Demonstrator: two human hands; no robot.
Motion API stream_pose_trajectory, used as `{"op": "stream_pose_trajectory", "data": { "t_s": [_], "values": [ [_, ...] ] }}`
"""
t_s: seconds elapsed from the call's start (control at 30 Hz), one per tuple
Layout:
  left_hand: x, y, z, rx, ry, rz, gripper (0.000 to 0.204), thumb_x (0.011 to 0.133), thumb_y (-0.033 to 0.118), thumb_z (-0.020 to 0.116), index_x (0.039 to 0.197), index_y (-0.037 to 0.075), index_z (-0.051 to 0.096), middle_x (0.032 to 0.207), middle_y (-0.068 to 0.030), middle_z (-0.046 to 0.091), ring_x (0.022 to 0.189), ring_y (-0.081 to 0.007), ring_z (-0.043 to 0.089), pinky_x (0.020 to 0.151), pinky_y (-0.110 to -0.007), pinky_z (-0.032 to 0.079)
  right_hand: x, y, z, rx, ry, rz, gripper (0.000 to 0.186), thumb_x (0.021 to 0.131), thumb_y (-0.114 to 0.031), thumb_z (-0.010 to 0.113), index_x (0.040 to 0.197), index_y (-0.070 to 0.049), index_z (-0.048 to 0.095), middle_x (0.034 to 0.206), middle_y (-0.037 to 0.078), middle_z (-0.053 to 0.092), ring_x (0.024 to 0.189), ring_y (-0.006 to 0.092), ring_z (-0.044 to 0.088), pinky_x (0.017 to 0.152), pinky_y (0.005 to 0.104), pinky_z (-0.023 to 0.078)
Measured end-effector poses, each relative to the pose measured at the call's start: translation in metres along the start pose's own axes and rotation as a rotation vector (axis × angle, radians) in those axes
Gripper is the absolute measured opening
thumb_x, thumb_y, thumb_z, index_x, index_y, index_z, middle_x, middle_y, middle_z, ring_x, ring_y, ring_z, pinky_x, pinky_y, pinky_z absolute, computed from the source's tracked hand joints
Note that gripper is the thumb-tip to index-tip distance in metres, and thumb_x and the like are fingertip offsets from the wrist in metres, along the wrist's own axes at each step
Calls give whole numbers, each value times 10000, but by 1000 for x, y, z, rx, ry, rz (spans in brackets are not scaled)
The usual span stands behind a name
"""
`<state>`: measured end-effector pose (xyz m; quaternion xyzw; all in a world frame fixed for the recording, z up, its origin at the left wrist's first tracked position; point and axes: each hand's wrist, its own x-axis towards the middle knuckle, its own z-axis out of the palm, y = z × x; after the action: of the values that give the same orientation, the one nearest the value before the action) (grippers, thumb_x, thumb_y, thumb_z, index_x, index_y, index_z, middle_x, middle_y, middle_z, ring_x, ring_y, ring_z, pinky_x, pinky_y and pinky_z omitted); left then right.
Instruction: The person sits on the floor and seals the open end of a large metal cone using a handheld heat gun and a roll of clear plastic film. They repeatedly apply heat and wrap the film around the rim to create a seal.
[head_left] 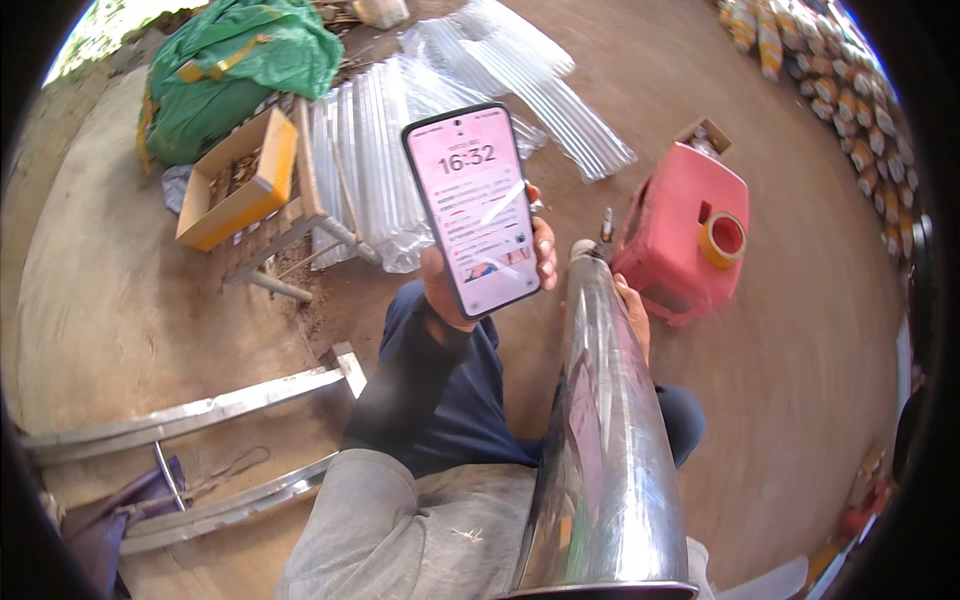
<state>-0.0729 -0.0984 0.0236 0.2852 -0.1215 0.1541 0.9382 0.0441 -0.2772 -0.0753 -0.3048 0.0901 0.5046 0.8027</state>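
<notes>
My left hand [438, 287] is wrapped round a smartphone [470, 210] with a dark rim, held up in front of me with its pink lock screen lit. The fingertips curl over the phone's right edge. In my right hand [635, 312] is a long, shiny metal cone [610, 440], gripped from its right side near the narrow end. That narrow end points away from me, and its wide mouth is close at the bottom of the view. Part of my right hand is hidden behind the cone.
Beyond the cone stands a red plastic stool [680, 215] with a yellow tape roll [724, 240] on it. At left are a bench [300, 215] with a cardboard box [245, 185], a green sack [240, 70] and a metal ladder-like frame [200, 415]. Clear-wrapped strips [375, 150] lie farther off.
</notes>
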Motion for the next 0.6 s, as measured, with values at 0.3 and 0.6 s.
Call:
{"op": "stream_pose_trajectory", "data": {
  "t_s": [0.3, 0.6],
  "values": [
    [0, -7, 0, 116, 182, -44, 990, 777, 756, 503, 1458, 70, 289, 1235, -281, 530, 982, -352, 596, 794, -455, 490, -4, -3, -3, 100, 13, -36, 206, 959, -129, 441, 1133, -74, 537, 924, 34, 618, 782, 118, 614, 701, 256, 517],
    [12, 20, 11, 157, 303, -59, 919, 859, 753, 343, 1400, 11, 373, 1305, -327, 463, 1014, -394, 598, 801, -460, 499, 1, 0, -16, 132, 64, -13, 184, 949, -158, 433, 1082, -91, 540, 918, 88, 648, 765, 237, 661, 662, 369, 563]
  ]
}}
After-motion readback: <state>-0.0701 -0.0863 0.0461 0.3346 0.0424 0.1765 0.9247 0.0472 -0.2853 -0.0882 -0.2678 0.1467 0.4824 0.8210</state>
